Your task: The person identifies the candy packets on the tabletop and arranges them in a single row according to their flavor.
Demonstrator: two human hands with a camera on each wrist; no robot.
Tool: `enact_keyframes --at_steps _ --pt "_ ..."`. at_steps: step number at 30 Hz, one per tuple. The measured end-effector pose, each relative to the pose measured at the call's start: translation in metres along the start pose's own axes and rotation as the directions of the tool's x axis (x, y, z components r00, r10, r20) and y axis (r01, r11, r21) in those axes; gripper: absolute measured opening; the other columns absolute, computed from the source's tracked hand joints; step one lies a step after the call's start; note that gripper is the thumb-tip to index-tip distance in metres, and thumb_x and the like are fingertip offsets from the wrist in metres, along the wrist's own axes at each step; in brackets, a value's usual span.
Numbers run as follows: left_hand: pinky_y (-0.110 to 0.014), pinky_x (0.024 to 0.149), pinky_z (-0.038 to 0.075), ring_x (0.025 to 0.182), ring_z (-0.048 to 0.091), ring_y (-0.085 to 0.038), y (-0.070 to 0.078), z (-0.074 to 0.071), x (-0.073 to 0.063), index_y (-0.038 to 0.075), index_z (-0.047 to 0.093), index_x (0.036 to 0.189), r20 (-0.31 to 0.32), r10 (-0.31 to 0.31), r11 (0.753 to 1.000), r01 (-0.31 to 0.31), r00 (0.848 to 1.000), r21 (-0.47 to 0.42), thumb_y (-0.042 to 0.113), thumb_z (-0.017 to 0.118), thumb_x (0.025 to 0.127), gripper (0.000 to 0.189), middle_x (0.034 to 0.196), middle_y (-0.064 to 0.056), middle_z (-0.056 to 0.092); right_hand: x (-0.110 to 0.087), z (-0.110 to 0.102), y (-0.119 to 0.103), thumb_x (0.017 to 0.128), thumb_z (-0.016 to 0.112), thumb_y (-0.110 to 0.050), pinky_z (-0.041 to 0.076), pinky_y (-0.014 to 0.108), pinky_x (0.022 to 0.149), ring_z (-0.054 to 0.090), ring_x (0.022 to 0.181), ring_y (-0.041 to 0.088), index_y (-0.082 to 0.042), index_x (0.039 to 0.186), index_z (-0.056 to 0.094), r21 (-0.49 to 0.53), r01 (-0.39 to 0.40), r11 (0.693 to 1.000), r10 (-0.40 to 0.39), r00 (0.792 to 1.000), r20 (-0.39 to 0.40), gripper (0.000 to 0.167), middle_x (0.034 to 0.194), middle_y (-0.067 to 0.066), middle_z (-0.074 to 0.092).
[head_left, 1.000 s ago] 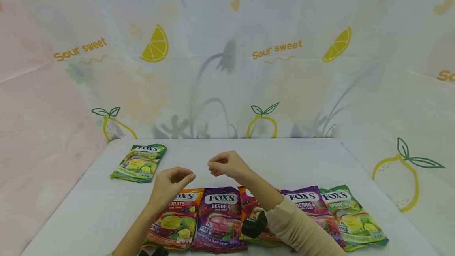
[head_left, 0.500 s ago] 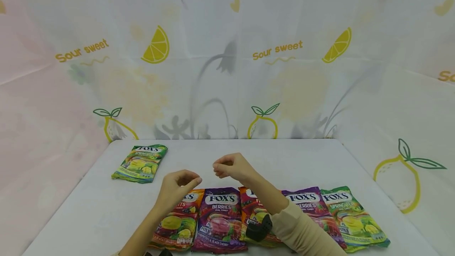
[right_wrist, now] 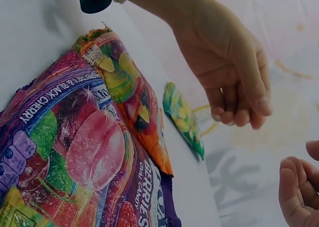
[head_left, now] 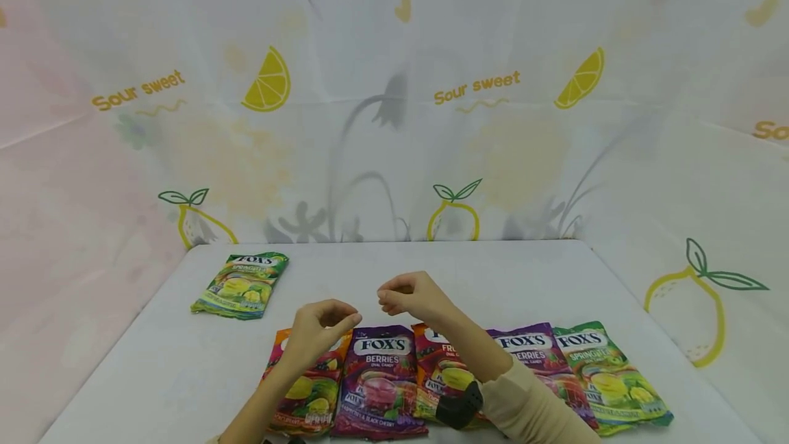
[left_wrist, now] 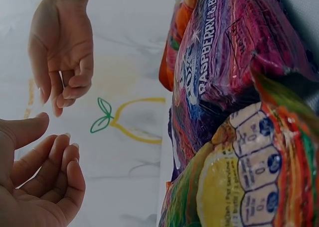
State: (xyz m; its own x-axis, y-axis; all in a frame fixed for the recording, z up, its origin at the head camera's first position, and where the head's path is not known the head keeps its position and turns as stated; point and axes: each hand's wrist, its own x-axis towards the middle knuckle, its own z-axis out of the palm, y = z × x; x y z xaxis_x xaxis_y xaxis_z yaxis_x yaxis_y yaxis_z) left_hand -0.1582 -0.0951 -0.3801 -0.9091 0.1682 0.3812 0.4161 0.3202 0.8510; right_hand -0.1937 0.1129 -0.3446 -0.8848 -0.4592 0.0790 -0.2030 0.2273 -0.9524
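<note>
My left hand (head_left: pixel 313 333) hovers above the orange Fox's Fruits candy bag (head_left: pixel 302 399) at the left end of a row, fingers loosely curled. Facing it, my right hand (head_left: pixel 420 299) hangs just beyond the row with fingers bent and nothing in them. A gap separates the two hands; in the left wrist view the left fingers (left_wrist: pixel 60 172) stay apart from the right hand (left_wrist: pixel 62 48). Between the forearms lies a purple Fox's Berries bag (head_left: pixel 381 389). Partly hidden by the right forearm are a second orange Fruits bag (head_left: pixel 439 365) and another purple Berries bag (head_left: pixel 531 342).
A green Fox's Springtea bag (head_left: pixel 613 386) ends the row on the right. Another green bag (head_left: pixel 242 286) lies alone at the table's far left. Fabric walls (head_left: pixel 345 156) with lemon prints surround the white table (head_left: pixel 142 375) at the back and sides.
Both hands have drifted a little to the right and slightly nearer to me, still holding nothing. The candy bags have stayed in place.
</note>
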Motion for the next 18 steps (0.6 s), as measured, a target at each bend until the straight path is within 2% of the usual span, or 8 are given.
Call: enact_keyframes --at_steps 5,11,18 --pt "-0.024 0.066 0.05 0.072 0.065 -0.023 -0.001 0.003 0.001 0.005 0.071 0.088 0.014 -0.035 0.999 0.035 0.999 0.0 0.013 0.071 0.083 0.009 0.081 -0.004 0.07 -0.006 -0.004 0.003 0.093 0.059 -0.017 0.054 0.036 0.079 0.066 0.082 0.023 0.009 0.109 0.062 -0.002 -0.009 1.0 0.009 1.0 -0.008 0.031 0.095 0.02 0.066" --pt "-0.025 0.067 0.051 0.07 0.065 -0.021 0.0 0.009 0.002 0.003 0.071 0.089 0.018 0.026 1.0 -0.026 0.999 -0.013 0.011 0.071 0.083 0.01 0.082 -0.005 0.07 -0.012 -0.007 0.003 0.094 0.058 -0.018 0.053 0.039 0.079 0.066 0.082 0.024 0.009 0.109 0.062 -0.013 -0.015 1.0 0.014 1.0 -0.021 0.031 0.096 0.022 0.066" --pt "-0.024 0.066 0.051 0.071 0.064 -0.016 0.004 0.016 0.005 0.003 0.071 0.092 0.032 0.065 0.997 -0.064 0.997 -0.032 0.012 0.07 0.084 0.012 0.084 -0.007 0.07 -0.016 -0.012 0.004 0.094 0.059 -0.018 0.054 0.041 0.079 0.067 0.082 0.025 0.01 0.109 0.062 -0.019 -0.019 1.0 0.018 0.999 -0.041 0.033 0.096 0.024 0.066"
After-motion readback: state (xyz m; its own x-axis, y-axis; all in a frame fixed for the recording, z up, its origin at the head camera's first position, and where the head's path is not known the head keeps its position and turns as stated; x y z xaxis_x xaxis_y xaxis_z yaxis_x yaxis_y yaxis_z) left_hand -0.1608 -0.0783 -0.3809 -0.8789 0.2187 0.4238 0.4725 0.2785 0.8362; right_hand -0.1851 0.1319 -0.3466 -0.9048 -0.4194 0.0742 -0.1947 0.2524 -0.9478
